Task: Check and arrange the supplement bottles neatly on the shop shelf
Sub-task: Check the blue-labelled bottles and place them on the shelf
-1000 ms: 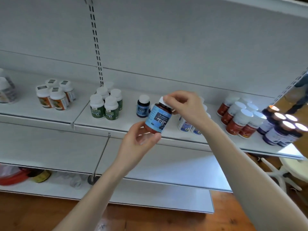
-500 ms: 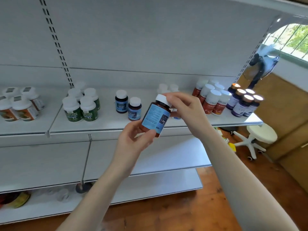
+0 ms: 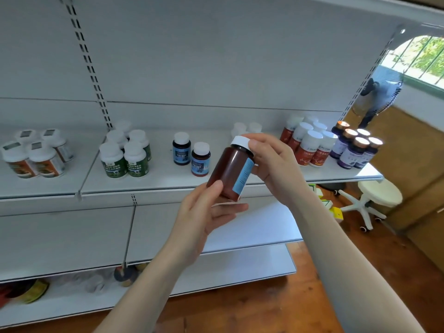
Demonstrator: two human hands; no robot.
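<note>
I hold a brown supplement bottle (image 3: 229,169) with a white cap and a blue label, tilted, in front of the white shelf (image 3: 168,181). My left hand (image 3: 204,212) holds its base with thumb and fingers. My right hand (image 3: 274,162) grips the capped top. Its bare brown side faces me, and the label shows only at the right edge. Two matching blue-label bottles (image 3: 191,155) stand on the shelf just left of it. Two white caps (image 3: 246,128) show behind the held bottle.
On the same shelf stand green-label bottles (image 3: 126,155), orange-label bottles (image 3: 36,155) at the far left, red-label bottles (image 3: 308,145) and purple bottles with copper caps (image 3: 355,147) at the right end. A white stool (image 3: 374,200) stands on the wooden floor to the right.
The bottle has turned in my hands: the blue label faced me before, now the brown side does. The view has swung right, bringing the shelf end and window into sight.
</note>
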